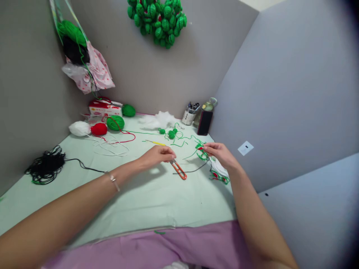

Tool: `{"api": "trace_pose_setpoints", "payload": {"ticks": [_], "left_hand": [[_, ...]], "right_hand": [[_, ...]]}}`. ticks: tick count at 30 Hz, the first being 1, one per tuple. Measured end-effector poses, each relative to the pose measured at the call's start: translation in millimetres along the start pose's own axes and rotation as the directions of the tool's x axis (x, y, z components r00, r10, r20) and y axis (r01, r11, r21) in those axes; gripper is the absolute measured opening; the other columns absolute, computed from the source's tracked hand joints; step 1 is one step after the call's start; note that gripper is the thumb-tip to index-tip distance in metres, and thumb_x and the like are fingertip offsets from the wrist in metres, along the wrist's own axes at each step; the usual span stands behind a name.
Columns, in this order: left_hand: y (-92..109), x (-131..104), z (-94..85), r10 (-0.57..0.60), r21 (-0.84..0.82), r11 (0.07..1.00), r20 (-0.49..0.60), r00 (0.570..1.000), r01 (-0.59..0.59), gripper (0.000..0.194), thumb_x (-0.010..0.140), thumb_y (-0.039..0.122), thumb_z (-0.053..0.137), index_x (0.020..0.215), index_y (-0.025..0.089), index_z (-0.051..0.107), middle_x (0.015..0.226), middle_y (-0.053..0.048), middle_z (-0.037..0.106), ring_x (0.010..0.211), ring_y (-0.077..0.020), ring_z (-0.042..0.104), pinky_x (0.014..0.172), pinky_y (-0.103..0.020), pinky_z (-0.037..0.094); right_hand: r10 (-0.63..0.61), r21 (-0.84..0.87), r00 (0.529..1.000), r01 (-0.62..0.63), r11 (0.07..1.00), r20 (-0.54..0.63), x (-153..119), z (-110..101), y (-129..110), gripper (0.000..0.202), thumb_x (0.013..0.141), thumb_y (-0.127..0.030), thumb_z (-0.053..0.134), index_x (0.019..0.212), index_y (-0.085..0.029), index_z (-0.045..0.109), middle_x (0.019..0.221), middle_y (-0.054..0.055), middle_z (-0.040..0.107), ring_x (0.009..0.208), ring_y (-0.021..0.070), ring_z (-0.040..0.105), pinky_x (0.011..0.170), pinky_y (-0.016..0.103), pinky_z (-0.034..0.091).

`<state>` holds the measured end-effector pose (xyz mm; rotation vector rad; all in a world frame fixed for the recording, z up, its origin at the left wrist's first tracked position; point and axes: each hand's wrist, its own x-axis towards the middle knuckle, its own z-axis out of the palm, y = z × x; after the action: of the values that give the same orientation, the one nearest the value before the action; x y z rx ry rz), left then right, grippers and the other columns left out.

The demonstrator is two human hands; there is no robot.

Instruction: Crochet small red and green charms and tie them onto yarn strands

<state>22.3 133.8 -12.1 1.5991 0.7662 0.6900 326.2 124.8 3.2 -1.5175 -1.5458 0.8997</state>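
My left hand [161, 154] is closed in a pinch over the table, its fingertips at the blade end of the orange thread snips [180, 172]. The snips' rounded handle end points toward me, and a black yarn tail crosses it. My right hand [220, 153] pinches a small green and red crocheted piece [200, 148], from which loose green and black strands hang. Below that hand lies another green and red crocheted piece [220, 177], close to a white item partly hidden by my wrist. A yellow crochet hook [157, 143] rests just beyond my left hand.
Small green crocheted balls [171, 134] and yarn scraps lie mid-table before white stuffing [161, 119]. White [80, 128], red [99, 129] and green yarn [115, 122] sit left, black yarn [46, 164] nearer. A phone [205, 122] and pen cup [189, 115] stand at the back right.
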Motion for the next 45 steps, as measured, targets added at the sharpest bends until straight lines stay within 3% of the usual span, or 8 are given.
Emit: {"api": "trace_pose_setpoints", "payload": {"ticks": [7,12,19,25,29,33,39,45], "left_hand": [[-4.5,68.9,52.6,-0.068,-0.120,0.991,-0.078,0.995,0.058,0.040,0.068,0.041,0.076,0.096,0.016,0.062,0.088,-0.004,0.064,0.069,-0.0140,0.060,0.066,-0.028,0.047],[-7.6,84.0,64.2,-0.001,-0.236,0.972,-0.050,0.999,-0.011,0.034,0.065,0.047,0.075,0.075,0.016,0.066,0.071,0.000,0.060,0.062,-0.0107,0.050,0.064,-0.026,0.042],[-1.0,84.1,46.1,-0.062,-0.263,0.962,-0.458,0.887,-0.069,0.019,0.078,0.035,0.066,0.079,0.017,0.063,0.084,-0.004,0.064,0.078,-0.0146,0.055,0.072,-0.027,0.044],[8.5,82.2,20.6,0.089,-0.183,0.979,-0.016,0.996,-0.090,0.022,0.077,0.038,0.066,0.079,0.016,0.063,0.093,-0.008,0.068,0.090,-0.0192,0.063,0.083,-0.033,0.048],[4.3,75.2,11.0,0.150,0.083,0.988,-0.261,0.954,-0.133,0.018,0.069,0.026,0.069,0.063,0.017,0.054,0.076,-0.003,0.064,0.088,-0.0201,0.060,0.084,-0.033,0.046],[13.0,59.6,15.1,0.125,-0.182,0.966,-0.288,0.950,-0.182,0.023,0.077,0.029,0.064,0.066,0.017,0.047,0.074,-0.002,0.062,0.077,-0.0168,0.063,0.077,-0.033,0.050],[20.6,39.3,28.3,-0.100,-0.581,0.814,-0.099,0.990,0.024,0.008,0.079,0.012,0.060,0.085,0.015,0.055,0.077,0.000,0.058,0.073,-0.0113,0.066,0.069,-0.024,0.053],[1.8,28.2,67.2,-0.089,-0.541,0.818,0.216,0.972,0.195,0.017,0.082,0.030,0.065,0.080,0.013,0.062,0.084,-0.004,0.059,0.068,-0.0092,0.058,0.054,-0.019,0.045]], "right_hand": [[-0.007,0.064,0.998,0.003,0.998,0.070,-7.0,14.9,-18.0,0.035,0.069,-0.048,0.073,0.077,-0.015,0.069,0.062,-0.002,0.056,0.057,0.0091,0.041,0.056,0.025,0.033],[-0.046,-0.041,0.997,0.049,0.998,0.065,-10.9,8.2,-13.6,0.032,0.076,-0.047,0.068,0.083,-0.016,0.070,0.068,0.000,0.060,0.062,0.0118,0.048,0.060,0.025,0.037],[-0.284,-0.747,0.872,-0.128,0.652,-0.398,-11.5,-25.9,13.8,0.029,0.089,-0.026,0.046,0.093,-0.016,0.073,0.097,0.013,0.068,0.087,0.0235,0.060,0.075,0.032,0.041],[-0.254,-0.607,0.901,-0.013,0.795,-0.352,-34.3,-51.6,10.8,0.027,0.086,-0.035,0.054,0.089,-0.016,0.073,0.088,0.010,0.072,0.079,0.0221,0.062,0.074,0.032,0.046],[-0.196,-0.573,0.966,0.065,0.817,-0.171,-63.3,-53.7,4.7,0.025,0.085,-0.039,0.058,0.087,-0.019,0.072,0.088,0.007,0.072,0.076,0.0202,0.062,0.069,0.031,0.045],[-0.065,-0.669,0.998,0.062,0.740,0.020,-84.3,-42.4,9.1,0.019,0.087,-0.036,0.057,0.088,-0.023,0.072,0.092,0.004,0.069,0.074,0.0172,0.060,0.068,0.029,0.043],[0.054,-0.810,0.997,0.009,0.586,0.050,-86.0,-23.7,27.8,0.014,0.086,-0.032,0.058,0.085,-0.023,0.068,0.090,0.004,0.065,0.074,0.0174,0.060,0.065,0.028,0.041],[-0.104,-0.603,0.993,0.047,0.796,-0.061,-89.2,-26.9,5.8,0.017,0.085,-0.035,0.059,0.080,-0.020,0.065,0.079,0.003,0.063,0.066,0.0149,0.054,0.062,0.027,0.040]]}}
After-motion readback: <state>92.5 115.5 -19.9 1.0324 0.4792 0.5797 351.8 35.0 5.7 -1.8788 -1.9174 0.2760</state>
